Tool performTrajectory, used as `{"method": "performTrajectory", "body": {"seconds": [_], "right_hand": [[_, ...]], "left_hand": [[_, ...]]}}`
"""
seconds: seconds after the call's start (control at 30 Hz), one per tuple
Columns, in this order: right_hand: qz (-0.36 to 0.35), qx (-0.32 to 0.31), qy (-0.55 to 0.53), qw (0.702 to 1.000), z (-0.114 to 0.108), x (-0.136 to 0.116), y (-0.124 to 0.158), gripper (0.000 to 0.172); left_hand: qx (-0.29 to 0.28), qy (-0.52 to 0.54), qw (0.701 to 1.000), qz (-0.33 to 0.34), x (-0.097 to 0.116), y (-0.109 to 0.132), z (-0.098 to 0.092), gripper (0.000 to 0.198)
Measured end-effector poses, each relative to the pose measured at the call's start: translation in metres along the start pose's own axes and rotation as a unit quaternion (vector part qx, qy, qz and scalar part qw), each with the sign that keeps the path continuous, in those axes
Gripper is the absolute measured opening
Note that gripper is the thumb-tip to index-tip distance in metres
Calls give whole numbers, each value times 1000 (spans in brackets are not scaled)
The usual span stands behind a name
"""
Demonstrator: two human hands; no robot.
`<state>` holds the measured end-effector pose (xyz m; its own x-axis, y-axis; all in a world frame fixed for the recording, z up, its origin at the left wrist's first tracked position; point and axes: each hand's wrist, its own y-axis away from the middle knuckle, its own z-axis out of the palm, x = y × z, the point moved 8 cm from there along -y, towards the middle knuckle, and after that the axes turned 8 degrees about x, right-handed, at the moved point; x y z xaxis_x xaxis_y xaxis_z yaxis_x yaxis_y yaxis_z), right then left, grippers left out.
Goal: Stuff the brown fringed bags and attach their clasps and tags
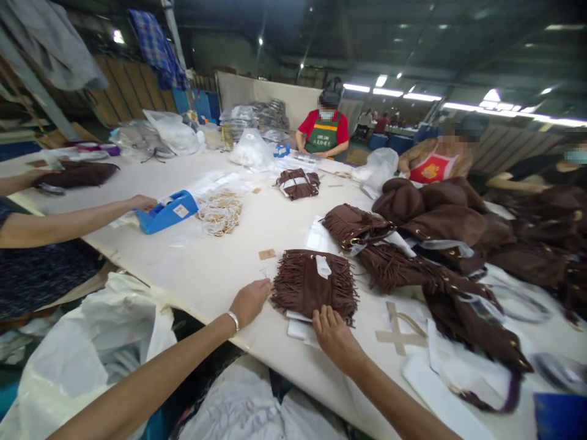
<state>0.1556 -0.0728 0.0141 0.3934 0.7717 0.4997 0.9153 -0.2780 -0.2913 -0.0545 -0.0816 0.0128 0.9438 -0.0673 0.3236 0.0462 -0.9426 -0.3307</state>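
A dark brown fringed bag [317, 281] lies flat on the table in front of me, with a roll of white paper [323, 266] on its upper part. My left hand [250, 304], a bracelet at the wrist, is at the bag's left side, with closed fingers pinching the fringe edge. My right hand [335, 337] rests its outstretched fingers on the bag's lower edge, near the right corner. White sheets [300, 330] stick out from under that lower edge. Just beyond the bag's left corner lies a small tan card [266, 254].
More brown bags [440, 226] are heaped at the right. A blue tape dispenser [167, 211], touched by a co-worker's hand [143, 203], stands left of a pile of stringed tags [220, 214]. Another bag [298, 184] lies farther back. White sacks [92, 342] sit below the table's near edge.
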Motion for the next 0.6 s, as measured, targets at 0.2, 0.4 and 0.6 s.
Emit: {"method": "performTrajectory", "body": {"seconds": [0.2, 0.4, 0.6], "right_hand": [[4, 26, -4, 1000, 5, -1, 0, 38], [12, 30, -9, 999, 7, -1, 1, 40], [31, 30, -23, 999, 8, -1, 2, 39]], "left_hand": [[13, 54, 995, -86, 7, 4, -5, 31], [10, 56, 997, -59, 31, -6, 4, 37], [-16, -19, 998, -55, 39, -9, 20, 21]]}}
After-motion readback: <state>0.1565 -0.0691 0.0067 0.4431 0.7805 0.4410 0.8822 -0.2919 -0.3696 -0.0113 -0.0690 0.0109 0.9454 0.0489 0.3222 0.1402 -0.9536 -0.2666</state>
